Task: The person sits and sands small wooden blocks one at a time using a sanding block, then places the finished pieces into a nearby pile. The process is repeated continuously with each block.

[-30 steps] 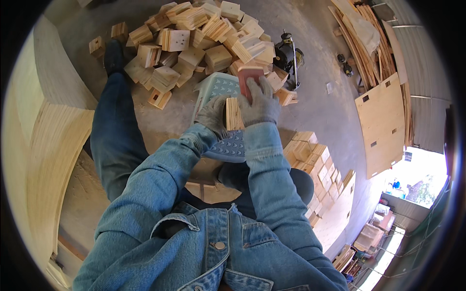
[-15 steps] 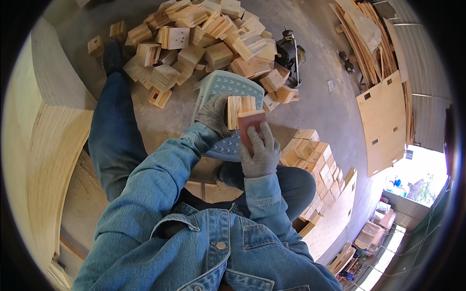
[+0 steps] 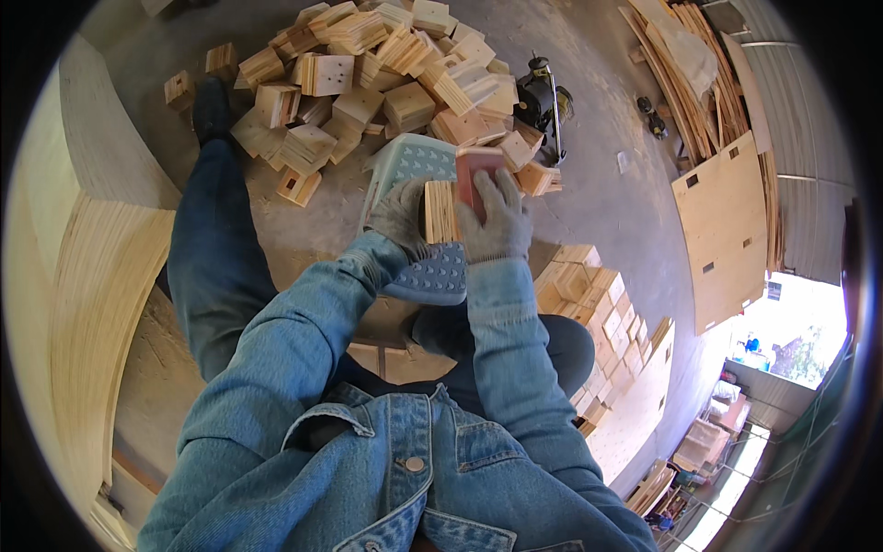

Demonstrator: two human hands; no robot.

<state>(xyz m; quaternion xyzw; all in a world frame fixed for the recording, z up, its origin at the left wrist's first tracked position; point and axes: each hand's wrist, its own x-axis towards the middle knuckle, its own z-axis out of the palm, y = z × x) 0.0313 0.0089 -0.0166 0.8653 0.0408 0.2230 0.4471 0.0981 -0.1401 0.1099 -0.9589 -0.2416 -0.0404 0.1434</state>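
In the head view, the block (image 3: pixel 441 213) lies above the stool (image 3: pixel 425 158) between the left fingers (image 3: pixel 403 207), curled round its left side, and the right fingers (image 3: pixel 487 193), grasping a red pad (image 3: pixel 475 166) apparently touching its right.

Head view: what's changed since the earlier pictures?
The grey-gloved right hand drew the flat reddish block toward the body, then moved it away again, holding it throughout. The grey-gloved left hand still grips the layered pale wooden block; the pale blue plastic stool and heaped wooden blocks stayed put.
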